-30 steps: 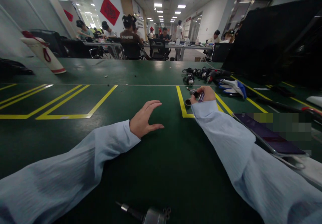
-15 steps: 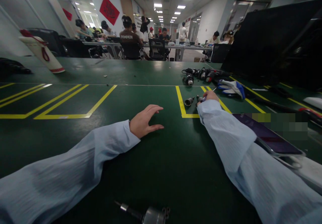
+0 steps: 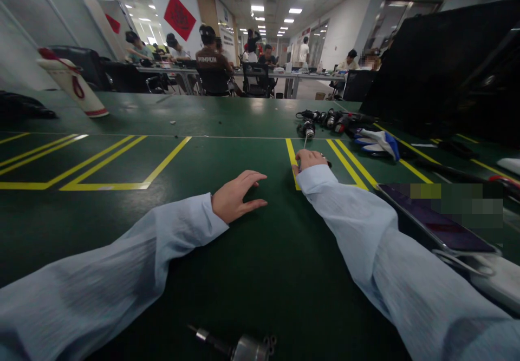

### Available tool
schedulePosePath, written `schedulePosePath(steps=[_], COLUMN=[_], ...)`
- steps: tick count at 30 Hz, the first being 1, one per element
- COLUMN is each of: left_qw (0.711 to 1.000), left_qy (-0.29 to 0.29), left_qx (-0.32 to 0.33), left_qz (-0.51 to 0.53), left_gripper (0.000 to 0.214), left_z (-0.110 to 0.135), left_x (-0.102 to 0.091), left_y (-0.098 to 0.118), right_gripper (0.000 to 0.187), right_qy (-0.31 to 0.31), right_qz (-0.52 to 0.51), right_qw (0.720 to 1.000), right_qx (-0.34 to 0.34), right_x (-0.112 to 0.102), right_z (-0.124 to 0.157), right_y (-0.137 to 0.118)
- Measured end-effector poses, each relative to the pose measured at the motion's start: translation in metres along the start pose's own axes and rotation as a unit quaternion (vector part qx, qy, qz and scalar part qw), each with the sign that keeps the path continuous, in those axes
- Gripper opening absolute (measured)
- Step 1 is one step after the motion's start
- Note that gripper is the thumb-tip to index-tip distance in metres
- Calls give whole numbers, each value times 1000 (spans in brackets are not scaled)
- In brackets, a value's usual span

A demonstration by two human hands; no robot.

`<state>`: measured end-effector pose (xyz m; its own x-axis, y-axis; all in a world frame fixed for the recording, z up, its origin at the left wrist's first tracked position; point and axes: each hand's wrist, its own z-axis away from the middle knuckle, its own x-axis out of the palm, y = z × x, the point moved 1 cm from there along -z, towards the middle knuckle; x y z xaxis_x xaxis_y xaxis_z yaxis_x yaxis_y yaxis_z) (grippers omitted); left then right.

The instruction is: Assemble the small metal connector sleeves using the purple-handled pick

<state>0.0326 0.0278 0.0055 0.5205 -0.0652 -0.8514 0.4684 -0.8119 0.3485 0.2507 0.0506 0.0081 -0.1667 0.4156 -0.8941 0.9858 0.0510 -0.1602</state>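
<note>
Your right hand grips a thin rod by the yellow tape, apparently positioning it, the next move calling for steadiness, your left hand open.

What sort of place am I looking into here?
Probably a shared workroom or open-plan office: a green table marked off with yellow tape, with office chairs and seated people beyond it.

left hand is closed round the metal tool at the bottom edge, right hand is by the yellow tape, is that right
Not quite: in the head view the left hand is open and empty, away from the metal tool at the bottom edge. The right hand is by the yellow tape.
</note>
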Motion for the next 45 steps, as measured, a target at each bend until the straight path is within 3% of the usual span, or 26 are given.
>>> schedulePosePath(steps=[9, 14, 19, 25, 27, 32, 37, 45], left_qw=[1000, 1000, 999, 996, 995, 991, 986, 983], left_qy=[-3, -2, 12, 16, 17, 3, -9, -27], left_qx=[3, 2, 13, 47, 43, 16, 8, -29], left_qz=[-3, -4, 35, 73, 94, 130, 164, 180], left_gripper=[47, 45, 42, 33, 30, 32, 30, 29], left_z=[0, 1, 6, 34, 47, 69, 75, 73], left_x=[0, -1, -1, -10, -14, -21, -21, -20], left_y=[0, 0, 2, 24, 35, 53, 55, 50], right_gripper=[22, 28, 28, 20, 16, 14, 14, 20], right_qy=[-61, -67, -72, -81, -17, 92, 80, 31], right_qz=[-3, -30, -76, -148, -219, -346, -390, -430], right_qw=[998, 997, 988, 959, 935, 884, 861, 853], right_qx=[11, -37, -117, -229, -280, -300, -316, -295], right_x=[-2, -5, -9, -16, -18, -17, -16, -14], right_z=[-2, 3, 25, 76, 93, 117, 126, 121], right_y=[0, -5, -31, -73, -82, -89, -92, -90])
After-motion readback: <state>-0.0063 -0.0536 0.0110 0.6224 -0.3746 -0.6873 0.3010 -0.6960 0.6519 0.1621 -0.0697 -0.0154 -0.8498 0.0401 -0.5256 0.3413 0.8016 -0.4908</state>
